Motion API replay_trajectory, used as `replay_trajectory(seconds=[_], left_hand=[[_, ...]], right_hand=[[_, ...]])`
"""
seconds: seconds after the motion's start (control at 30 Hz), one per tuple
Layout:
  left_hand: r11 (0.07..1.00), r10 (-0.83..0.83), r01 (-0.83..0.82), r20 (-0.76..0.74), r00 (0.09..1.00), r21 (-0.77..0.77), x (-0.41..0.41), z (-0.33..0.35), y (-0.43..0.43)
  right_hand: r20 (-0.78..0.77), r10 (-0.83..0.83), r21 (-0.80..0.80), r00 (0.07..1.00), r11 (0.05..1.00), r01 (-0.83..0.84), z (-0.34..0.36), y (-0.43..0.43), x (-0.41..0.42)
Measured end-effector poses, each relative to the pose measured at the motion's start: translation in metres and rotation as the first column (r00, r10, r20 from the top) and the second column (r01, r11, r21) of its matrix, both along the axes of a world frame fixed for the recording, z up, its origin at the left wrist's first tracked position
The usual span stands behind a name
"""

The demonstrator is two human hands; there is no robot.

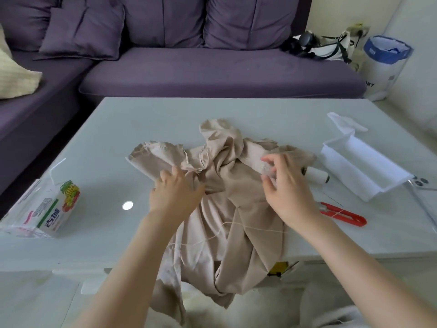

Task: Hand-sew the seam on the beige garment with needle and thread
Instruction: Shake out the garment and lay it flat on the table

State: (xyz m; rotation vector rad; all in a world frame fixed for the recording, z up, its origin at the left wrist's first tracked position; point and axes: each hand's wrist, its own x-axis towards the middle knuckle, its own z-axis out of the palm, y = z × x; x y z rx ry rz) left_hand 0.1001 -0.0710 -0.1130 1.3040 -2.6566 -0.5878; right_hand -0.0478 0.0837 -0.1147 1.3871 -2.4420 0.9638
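**A:** Where is the beige garment (227, 197)?

**B:** It lies crumpled in soft matte folds on the glossy pale table (113, 129), with its lower end drooping over the near edge. A thin cream thread (236, 226) trails in a loose line across its near part.

**A:** And the hands?

**B:** The left hand (175, 191) lies on the garment's left half, fingers fairly straight, pressing the cloth. The right hand (281, 185) is over the garment's right side, fingers spread and bent above a fold. It is blurred, so I cannot tell whether it pinches anything.

**A:** What lies around the garment?

**B:** Just right of it is a white cylindrical spool (315, 177). Farther right are an open, boxy white plastic case (361, 171) and red plastic snips (352, 217). Well to its left is a boxy pack printed with fruit (47, 209).
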Motion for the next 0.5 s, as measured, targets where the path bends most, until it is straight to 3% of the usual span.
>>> replay_trajectory(seconds=[0.07, 0.17, 0.23, 0.3, 0.37, 0.43, 0.5], left_hand=[[0.996, -0.088, 0.084, 0.151, 0.985, 0.033, 0.008, -0.004, -0.001], [0.991, -0.102, 0.081, 0.199, 0.975, 0.110, 0.017, -0.003, -0.003], [0.995, -0.073, 0.062, 0.152, 0.986, 0.075, 0.021, -0.001, -0.002], [0.996, -0.075, 0.078, -0.065, 0.995, 0.048, 0.024, 0.005, 0.006], [0.984, -0.142, 0.166, -0.279, 0.950, 0.063, 0.026, 0.012, 0.018], [0.942, -0.272, 0.314, -0.272, 0.923, 0.123, 0.027, 0.012, 0.031], [0.877, -0.373, 0.413, -0.196, 0.907, 0.245, 0.027, 0.007, 0.041]], right_hand=[[0.002, 0.026, 0.024, 1.000, 0.999, -0.026, 0.005, -0.003, 0.010], [0.018, 0.101, 0.080, 0.995, 0.992, -0.102, 0.014, 0.001, 0.033], [-0.008, 0.225, 0.093, 0.974, 0.970, -0.223, 0.018, 0.005, 0.048], [0.000, 0.350, 0.184, 0.937, 0.921, -0.344, 0.020, 0.007, 0.059], [-0.001, 0.398, 0.364, 0.917, 0.855, -0.371, 0.020, 0.007, 0.064], [-0.050, 0.392, 0.496, 0.919, 0.808, -0.317, 0.016, 0.009, 0.063], [-0.053, 0.366, 0.518, 0.929, 0.805, -0.287, 0.017, 0.011, 0.062]])
